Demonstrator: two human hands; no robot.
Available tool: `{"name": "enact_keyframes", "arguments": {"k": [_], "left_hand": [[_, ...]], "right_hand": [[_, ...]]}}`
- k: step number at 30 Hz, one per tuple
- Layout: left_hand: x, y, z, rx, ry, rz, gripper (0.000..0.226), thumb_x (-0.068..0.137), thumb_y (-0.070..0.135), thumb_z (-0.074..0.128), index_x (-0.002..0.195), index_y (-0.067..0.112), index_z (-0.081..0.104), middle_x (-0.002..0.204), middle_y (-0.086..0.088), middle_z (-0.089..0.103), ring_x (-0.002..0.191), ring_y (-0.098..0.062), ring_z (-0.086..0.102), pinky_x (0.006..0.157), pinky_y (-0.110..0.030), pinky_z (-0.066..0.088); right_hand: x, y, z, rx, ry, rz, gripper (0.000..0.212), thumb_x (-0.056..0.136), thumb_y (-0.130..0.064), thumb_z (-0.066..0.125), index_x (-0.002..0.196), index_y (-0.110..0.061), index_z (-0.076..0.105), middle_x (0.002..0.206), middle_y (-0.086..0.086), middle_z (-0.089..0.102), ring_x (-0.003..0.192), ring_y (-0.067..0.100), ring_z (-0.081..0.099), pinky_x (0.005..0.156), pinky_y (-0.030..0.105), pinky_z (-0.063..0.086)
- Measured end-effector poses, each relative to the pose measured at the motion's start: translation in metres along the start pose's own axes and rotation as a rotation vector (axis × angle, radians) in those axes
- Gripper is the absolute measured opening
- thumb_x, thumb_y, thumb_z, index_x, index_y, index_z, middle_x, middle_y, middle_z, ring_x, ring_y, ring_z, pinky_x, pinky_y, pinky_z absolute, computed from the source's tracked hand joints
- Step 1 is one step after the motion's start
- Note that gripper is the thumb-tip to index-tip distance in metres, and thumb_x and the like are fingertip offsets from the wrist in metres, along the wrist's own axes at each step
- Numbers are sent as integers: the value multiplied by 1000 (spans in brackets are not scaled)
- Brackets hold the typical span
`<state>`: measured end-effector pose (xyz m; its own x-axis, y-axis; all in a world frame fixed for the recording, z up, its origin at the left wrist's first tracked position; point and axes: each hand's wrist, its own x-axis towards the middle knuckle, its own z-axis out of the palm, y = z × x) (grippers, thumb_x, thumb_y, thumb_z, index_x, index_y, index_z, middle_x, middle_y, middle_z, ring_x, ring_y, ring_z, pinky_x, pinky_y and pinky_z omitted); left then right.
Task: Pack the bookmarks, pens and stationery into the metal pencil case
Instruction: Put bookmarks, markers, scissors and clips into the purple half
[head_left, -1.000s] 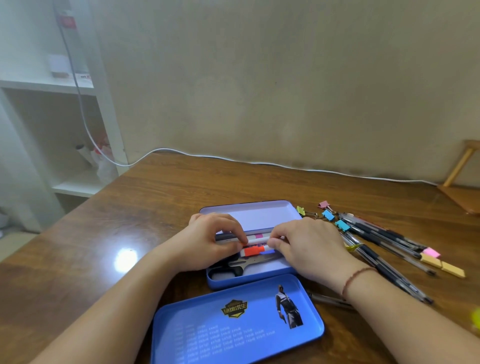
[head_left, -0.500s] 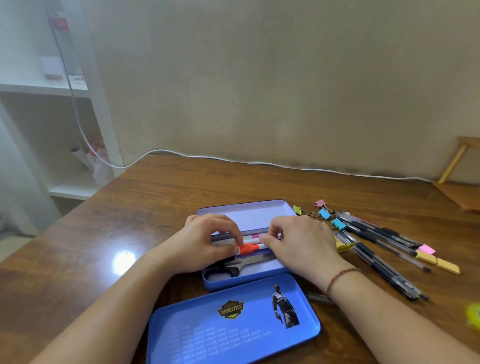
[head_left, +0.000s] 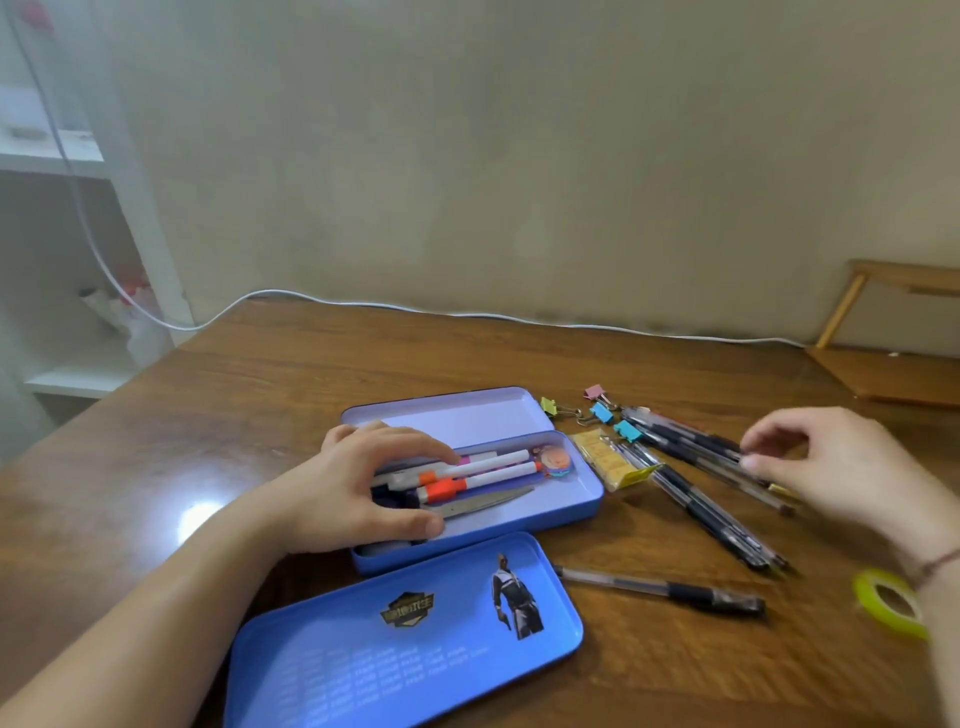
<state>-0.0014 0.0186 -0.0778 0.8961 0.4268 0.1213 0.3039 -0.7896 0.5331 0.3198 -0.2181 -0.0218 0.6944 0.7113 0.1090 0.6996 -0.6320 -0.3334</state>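
The blue metal pencil case (head_left: 589, 500) lies open mid-table, with white markers with orange caps (head_left: 488, 470), scissors (head_left: 483, 501) and a round cartoon bookmark (head_left: 555, 460) inside. My left hand (head_left: 343, 488) rests on the case's left end, fingers over the markers and thumb at the near wall. My right hand (head_left: 841, 462) hovers over the dark pens (head_left: 691, 444) to the right, its thumb and fingertips at one pen. Motion blur hides whether they grip it. The blue lid (head_left: 405, 623) lies in front of the case.
A yellow packet (head_left: 608, 457) and coloured binder clips (head_left: 602, 413) lie just right of the case. A bundle of pens (head_left: 722, 519), a single pen (head_left: 665, 587) and a yellow tape roll (head_left: 883, 597) lie farther right. A white cable (head_left: 467, 313) runs along the wall.
My right hand has left the case and swung right to the pens. The left hand stays on the case's left end. The bookmark and markers now show uncovered.
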Motion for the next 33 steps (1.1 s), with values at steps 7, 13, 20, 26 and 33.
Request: {"name": "enact_keyframes", "arguments": {"k": [7, 13, 20, 26, 33], "left_hand": [[1, -2, 1, -16, 28, 9, 49, 74, 70, 65, 120, 58, 54, 125, 32, 57, 126, -4, 47, 112, -46, 34], [2, -8, 4, -51, 45, -13, 47, 77, 68, 63, 121, 52, 57, 125, 28, 61, 124, -9, 52, 109, -49, 38], [3, -7, 4, -91, 50, -44, 51, 72, 68, 66, 120, 53, 59, 122, 27, 62, 121, -8, 54, 108, -49, 39], [3, -7, 3, -109, 44, -67, 47, 75, 70, 61, 119, 55, 59, 121, 24, 62, 121, -11, 53, 107, -49, 40], [2, 3, -2, -35, -6, -23, 42, 74, 83, 42, 110, 69, 59, 125, 39, 48, 126, 8, 41, 113, -47, 29]], "right_hand": [[-10, -35, 32, 15, -162, -346, 41, 79, -40, 72, 115, -49, 56, 120, -28, 42, 120, 3, 37, 105, 38, 40], [-14, -37, 40, 41, -254, -428, 4, 83, -41, 68, 84, -44, 66, 113, -30, 52, 116, -2, 35, 104, 39, 39], [-16, -35, 24, 177, -254, -372, 26, 80, -66, 49, 92, -47, 64, 107, -28, 58, 111, -2, 45, 88, 32, 44], [44, -68, 54, -3, 90, -125, 25, 90, -45, 57, 104, -29, 71, 107, -5, 66, 96, 15, 57, 68, 29, 48], [73, -84, 83, -180, 146, 42, 21, 84, -45, 65, 90, -28, 76, 95, -4, 71, 93, 21, 59, 63, 29, 50]]}}
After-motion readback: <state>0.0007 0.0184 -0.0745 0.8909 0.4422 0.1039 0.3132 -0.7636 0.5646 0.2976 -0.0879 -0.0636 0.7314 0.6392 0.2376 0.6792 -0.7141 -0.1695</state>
